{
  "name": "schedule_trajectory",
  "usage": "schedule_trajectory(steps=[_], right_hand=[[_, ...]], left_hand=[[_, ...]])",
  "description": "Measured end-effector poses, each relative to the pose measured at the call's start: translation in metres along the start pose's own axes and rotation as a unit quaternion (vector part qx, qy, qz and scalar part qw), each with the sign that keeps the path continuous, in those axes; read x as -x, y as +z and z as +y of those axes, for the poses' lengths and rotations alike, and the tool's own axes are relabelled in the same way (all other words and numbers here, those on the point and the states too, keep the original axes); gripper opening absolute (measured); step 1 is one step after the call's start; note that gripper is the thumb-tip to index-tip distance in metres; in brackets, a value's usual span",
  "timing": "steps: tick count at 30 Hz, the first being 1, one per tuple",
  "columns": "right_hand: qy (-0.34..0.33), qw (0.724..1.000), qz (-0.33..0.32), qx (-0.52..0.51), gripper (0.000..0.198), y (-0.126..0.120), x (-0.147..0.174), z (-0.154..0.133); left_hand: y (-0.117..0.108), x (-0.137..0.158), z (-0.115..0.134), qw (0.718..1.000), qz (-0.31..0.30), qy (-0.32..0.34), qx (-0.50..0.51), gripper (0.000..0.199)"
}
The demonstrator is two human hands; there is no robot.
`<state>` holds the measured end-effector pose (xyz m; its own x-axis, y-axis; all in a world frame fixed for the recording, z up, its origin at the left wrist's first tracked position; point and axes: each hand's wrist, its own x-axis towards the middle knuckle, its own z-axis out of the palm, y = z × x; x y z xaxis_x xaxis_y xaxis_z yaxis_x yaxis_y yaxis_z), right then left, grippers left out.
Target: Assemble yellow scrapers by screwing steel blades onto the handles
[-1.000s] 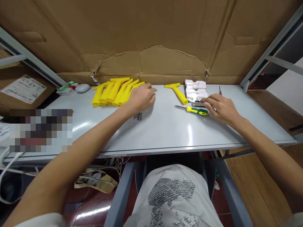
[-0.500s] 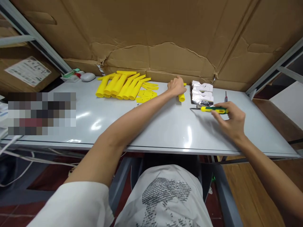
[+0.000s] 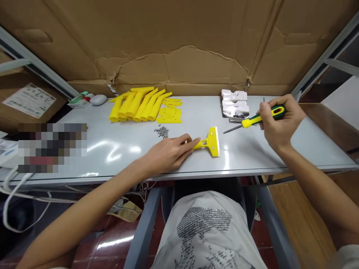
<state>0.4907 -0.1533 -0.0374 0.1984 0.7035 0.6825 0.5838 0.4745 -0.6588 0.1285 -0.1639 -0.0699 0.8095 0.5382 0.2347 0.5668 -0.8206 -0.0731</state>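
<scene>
Near the front of the table lies a yellow scraper (image 3: 213,142), its handle under the closed fingers of my left hand (image 3: 174,152). Its flat head faces right, with two screws in it and a pale blade along the edge. My right hand (image 3: 282,119) is wrapped round a screwdriver (image 3: 250,121) with a yellow and green handle. The screwdriver's tip points left, just above the table and a little to the right of the scraper head, apart from it. Small screws (image 3: 162,131) lie in a loose pile behind my left hand.
Several yellow scraper handles (image 3: 140,106) lie at the back left, beside flat yellow plates (image 3: 169,115) and thin yellow strips (image 3: 172,102). White and silver blade packs (image 3: 235,104) are stacked at the back right. A grey computer mouse (image 3: 98,99) sits far left. Cardboard (image 3: 179,41) stands along the back edge.
My left hand has come from the back of the table to the front with the yellow scraper, now turned head to the right. My right hand has raised the screwdriver slightly, its tip tilted down.
</scene>
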Motion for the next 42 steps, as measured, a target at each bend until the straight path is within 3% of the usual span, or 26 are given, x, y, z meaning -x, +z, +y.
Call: schedule_trajectory(steps=[4,8,10,13,15,17,21,25,42], right_hand=[[-0.033,0.999,-0.007,-0.012,0.031,0.027,0.002,-0.002],[-0.104,0.994,0.020,-0.027,0.034,0.033,0.006,0.011],[-0.136,0.987,0.064,-0.047,0.034,0.029,0.002,0.016],[-0.168,0.966,0.172,-0.095,0.032,0.020,-0.015,0.018],[-0.198,0.943,0.239,-0.117,0.036,0.015,-0.025,0.017],[-0.212,0.935,0.259,-0.115,0.039,0.013,-0.026,0.016],[-0.162,0.974,0.145,-0.058,0.035,0.015,-0.008,0.018],[-0.143,0.988,0.058,0.003,0.035,0.021,0.005,0.019],[-0.163,0.984,0.029,0.062,0.025,0.026,0.002,0.009]], left_hand=[[-0.003,-0.003,0.003,0.999,-0.032,0.012,-0.013,0.048],[-0.005,-0.008,0.000,0.999,-0.037,0.018,-0.005,0.046],[-0.004,-0.009,-0.002,1.000,0.002,0.012,-0.021,0.043],[-0.002,-0.011,-0.004,0.990,0.118,0.004,-0.081,0.040],[-0.001,-0.013,-0.006,0.975,0.179,0.026,-0.129,0.042],[0.000,-0.016,-0.006,0.961,0.208,0.068,-0.167,0.044],[0.003,-0.020,-0.002,0.947,0.206,0.152,-0.192,0.035],[0.008,-0.019,0.001,0.949,0.181,0.171,-0.191,0.031],[0.017,-0.019,0.000,0.949,0.187,0.174,-0.186,0.022]])
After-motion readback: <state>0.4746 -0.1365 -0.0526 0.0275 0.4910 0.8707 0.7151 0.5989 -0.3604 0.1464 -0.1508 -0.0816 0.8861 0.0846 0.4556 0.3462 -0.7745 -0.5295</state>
